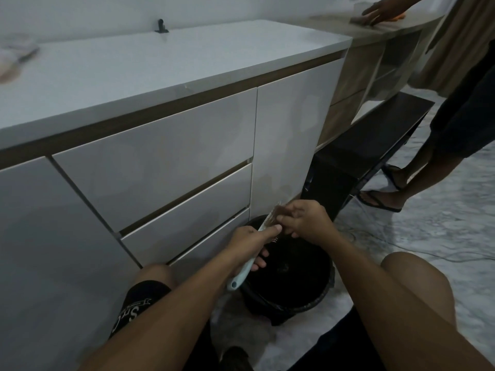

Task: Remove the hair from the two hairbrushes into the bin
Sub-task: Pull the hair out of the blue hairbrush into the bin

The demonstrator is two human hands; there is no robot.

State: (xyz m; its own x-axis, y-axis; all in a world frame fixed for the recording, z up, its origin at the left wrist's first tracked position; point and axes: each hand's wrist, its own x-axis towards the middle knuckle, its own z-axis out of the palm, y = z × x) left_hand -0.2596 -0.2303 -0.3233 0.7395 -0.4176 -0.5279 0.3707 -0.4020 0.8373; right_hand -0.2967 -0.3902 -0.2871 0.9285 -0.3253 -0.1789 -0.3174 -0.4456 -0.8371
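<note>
A pale blue hairbrush [239, 277] is held over a black bin [294, 298] on the floor between my knees. My left hand [249, 245] grips its handle, thumb along the brush back. The brush head [270, 216] points up and away, with brownish hair in its bristles. My right hand [302, 219] is at the head, its fingers pinched on the hair. The bin's inside is dark; I cannot make out what lies in it. A second hairbrush [26, 53] may be the blurred object on the counter at far left.
White cabinet drawers [160, 167] stand right behind the bin under a white counter [160, 62]. A dark low bench [375, 140] lies to the right. Another person [460, 116] in flip-flops stands at far right, a hand on a farther counter. A cable runs across the marble floor [442, 231].
</note>
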